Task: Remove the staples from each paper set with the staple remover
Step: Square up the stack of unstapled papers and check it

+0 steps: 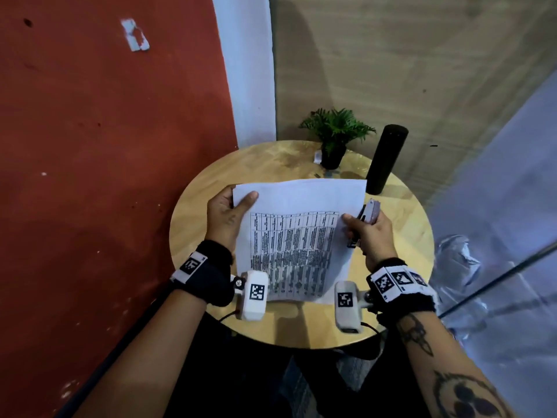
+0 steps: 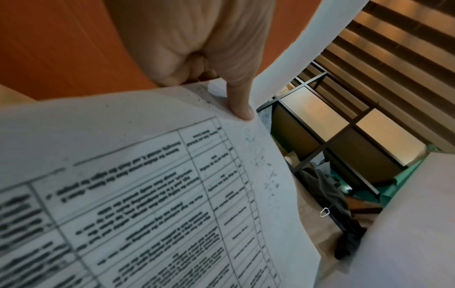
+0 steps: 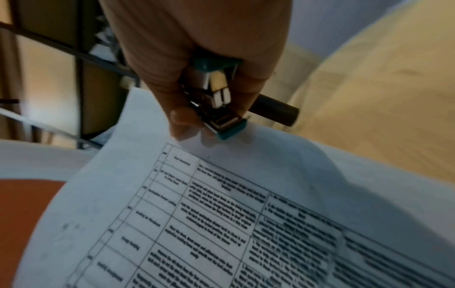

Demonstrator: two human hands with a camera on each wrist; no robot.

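A white paper set [image 1: 297,233] printed with a table is held up above the round wooden table [image 1: 211,188]. My left hand [image 1: 230,212] pinches its far left corner, thumb on top; the left wrist view shows that thumb [image 2: 240,105] pressed on the sheet [image 2: 147,175]. My right hand [image 1: 369,233] grips the staple remover [image 1: 363,220], a metal tool with teal ends [image 3: 216,101], and its thumb also pinches the right edge of the paper [image 3: 246,194]. No staple is visible.
A small potted plant [image 1: 336,137] and a tall black cylinder [image 1: 387,159] stand at the far side of the table. A red wall [image 1: 105,146] is on the left, a glass partition [image 1: 497,236] on the right.
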